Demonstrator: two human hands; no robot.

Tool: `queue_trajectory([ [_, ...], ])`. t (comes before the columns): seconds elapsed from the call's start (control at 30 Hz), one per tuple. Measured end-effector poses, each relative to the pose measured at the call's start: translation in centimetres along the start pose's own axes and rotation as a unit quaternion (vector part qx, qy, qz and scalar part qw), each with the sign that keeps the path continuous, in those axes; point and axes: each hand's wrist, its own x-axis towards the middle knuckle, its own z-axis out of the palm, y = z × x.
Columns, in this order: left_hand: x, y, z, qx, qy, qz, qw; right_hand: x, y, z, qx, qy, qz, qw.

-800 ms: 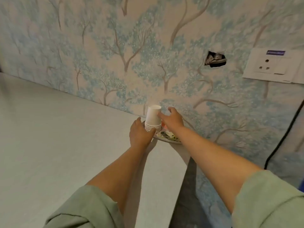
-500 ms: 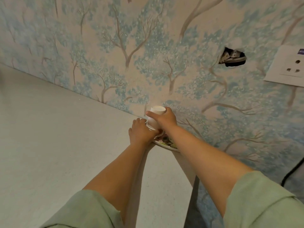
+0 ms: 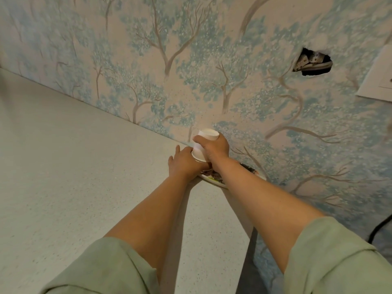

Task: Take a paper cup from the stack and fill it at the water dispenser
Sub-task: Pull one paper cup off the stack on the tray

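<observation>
A white paper cup point(image 3: 206, 135), upside down, sits in my right hand point(image 3: 214, 148), which is wrapped around it near the wall. Its rim point(image 3: 198, 155) hangs just above my left hand point(image 3: 184, 164). My left hand presses down where the rest of the cup stack stood; the stack itself is hidden under both hands. Everything rests on a patterned plate point(image 3: 214, 180) at the back of the grey counter point(image 3: 74, 166). No water dispenser is in view.
Tree-patterned wallpaper rises right behind the plate. A ragged hole point(image 3: 311, 64) in the wall and a white socket plate point(image 3: 377, 81) lie to the upper right. A black cable point(image 3: 379, 228) hangs at the right. The counter's right edge point(image 3: 253, 230) drops off beside my right forearm.
My right hand closed around the top cup and drew it up off the stack, tilting it. My left hand slid over the lower cups, which no longer show.
</observation>
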Motion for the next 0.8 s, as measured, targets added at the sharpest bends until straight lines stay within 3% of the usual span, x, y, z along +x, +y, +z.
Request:
queue_trajectory([
  [0.3, -0.81, 0.53, -0.83, -0.026, -0.018, 0.012, 0.999, 0.1, -0.21, -0.55, 0.086, 0.021, 0.045, 0.995],
  [0.8, -0.69, 0.54, -0.65, -0.036, -0.013, -0.005, 0.999, 0.03, -0.48, -0.32, 0.075, 0.012, 0.03, 0.997],
])
